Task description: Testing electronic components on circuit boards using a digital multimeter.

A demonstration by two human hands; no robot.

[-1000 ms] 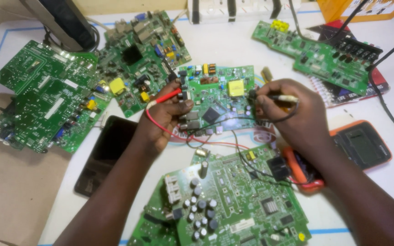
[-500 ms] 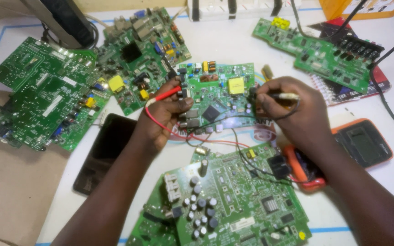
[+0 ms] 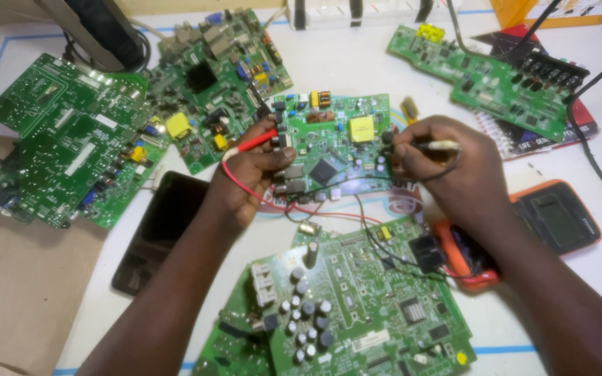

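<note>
white table: left hand fingers grip red probe, right hand black probe, over middle board.

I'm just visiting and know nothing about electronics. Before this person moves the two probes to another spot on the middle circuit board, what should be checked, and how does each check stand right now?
1. Red probe gripped in the left hand: ok.
2. Black probe gripped in the right hand: ok.
3. Middle circuit board lying flat on the white table: ok.
4. Probe tips touching the intended points: cannot tell, too small to see.
5. Red lead and black lead free of snags: not ok, they cross and trail over the lower board.
6. Orange meter screen readable: not ok, the right forearm partly covers the meter.
</note>
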